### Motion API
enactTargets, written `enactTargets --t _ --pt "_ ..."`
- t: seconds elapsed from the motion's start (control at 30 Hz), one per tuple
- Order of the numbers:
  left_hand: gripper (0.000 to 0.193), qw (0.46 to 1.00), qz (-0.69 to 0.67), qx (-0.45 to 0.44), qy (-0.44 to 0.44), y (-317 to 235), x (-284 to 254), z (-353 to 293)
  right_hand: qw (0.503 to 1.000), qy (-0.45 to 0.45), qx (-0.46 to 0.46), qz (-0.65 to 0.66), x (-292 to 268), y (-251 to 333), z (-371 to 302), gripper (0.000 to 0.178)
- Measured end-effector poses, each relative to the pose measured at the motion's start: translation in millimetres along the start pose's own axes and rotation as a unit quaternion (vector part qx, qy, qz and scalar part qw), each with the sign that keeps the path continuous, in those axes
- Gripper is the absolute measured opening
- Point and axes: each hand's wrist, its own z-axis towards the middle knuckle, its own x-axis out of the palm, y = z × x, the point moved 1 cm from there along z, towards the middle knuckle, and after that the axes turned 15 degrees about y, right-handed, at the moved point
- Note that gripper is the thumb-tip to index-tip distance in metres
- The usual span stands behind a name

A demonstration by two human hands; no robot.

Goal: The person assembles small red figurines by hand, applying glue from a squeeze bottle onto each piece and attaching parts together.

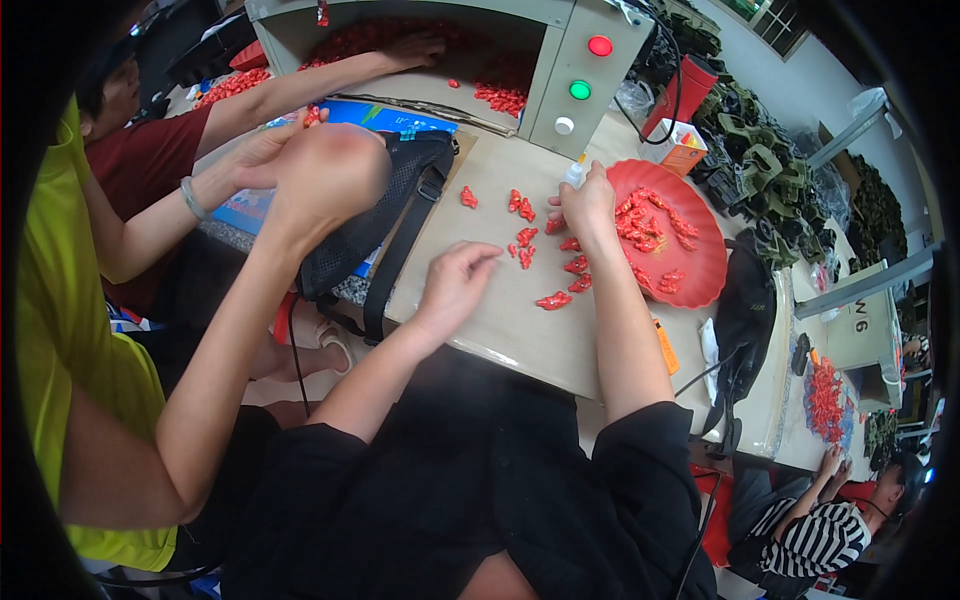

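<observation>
My left hand (pixel 458 285) hovers over the near-left part of the table, fingers loosely bent and pointing right, with nothing visible in it. Just beyond its fingertips lie several small red moulded figures (pixel 526 237). My right hand (pixel 588 208) reaches over the table left of a red scalloped plate (pixel 716 245), thumb apart from the fingers. Red pieces (pixel 555 226) lie by its thumb, and more (pixel 553 300) lie left of my right forearm. A small white bottle (pixel 573 174) with an orange tip shows beside the right fingers, partly hidden. The plate holds many red pieces.
A grey machine (pixel 560 80) with coloured buttons stands at the back, red pieces inside. Left, a person in a yellow top (pixel 130 400) works beside another person reaching into the machine. A dark bag (pixel 390 200) borders my left; a black pouch (pixel 745 320) lies right of the plate.
</observation>
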Motion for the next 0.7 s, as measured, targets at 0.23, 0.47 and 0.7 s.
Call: enactTargets --t 0.23,0.47,0.7 --pt "0.014 0.999 0.033 -0.023 -0.035 -4 -25 17 0.999 -0.018 0.044 -0.01 5 -3 16 0.023" --pt "0.018 0.989 0.138 0.037 -0.025 0 -14 33 0.982 -0.121 -0.101 -0.102 -14 0 -15 0.02" --pt "0.034 0.919 0.359 0.158 0.022 -13 -2 76 0.945 0.118 -0.134 0.274 -12 -4 -135 0.026"
